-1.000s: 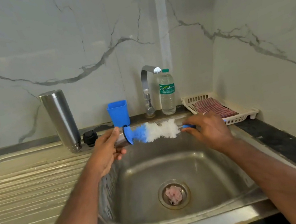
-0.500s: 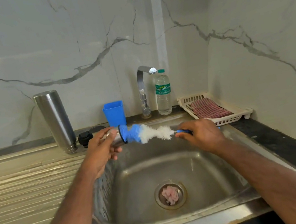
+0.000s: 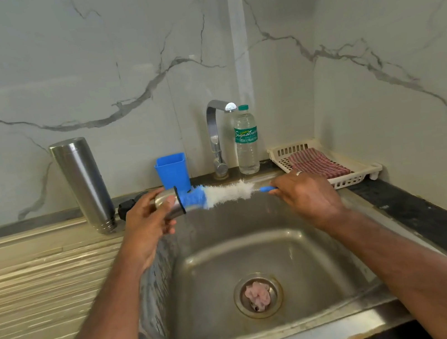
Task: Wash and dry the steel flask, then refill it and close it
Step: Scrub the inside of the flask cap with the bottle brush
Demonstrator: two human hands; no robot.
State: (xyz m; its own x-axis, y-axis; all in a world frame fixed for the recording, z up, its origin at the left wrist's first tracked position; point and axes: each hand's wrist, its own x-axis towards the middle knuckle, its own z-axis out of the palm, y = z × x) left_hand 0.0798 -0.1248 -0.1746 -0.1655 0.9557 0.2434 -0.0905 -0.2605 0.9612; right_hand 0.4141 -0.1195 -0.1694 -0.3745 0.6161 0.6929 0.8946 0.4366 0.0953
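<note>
We are scrubbing: our left hand [image 3: 149,225] grips the steel cup [image 3: 168,204], our right hand [image 3: 307,200] grips the brush [image 3: 220,194], which likely goes deeper next.

Left hand [image 3: 146,225] gripping steel cup [image 3: 170,204] over sink [image 3: 272,334], right hand [image 3: 309,199] holding bottle brush [image 3: 220,194] at its mouth

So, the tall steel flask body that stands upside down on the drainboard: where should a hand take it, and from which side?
Probably round the middle of the flask body, from the right front. It is a plain smooth cylinder, the wall stands close behind, and the black stopper sits low beside its base.
</note>
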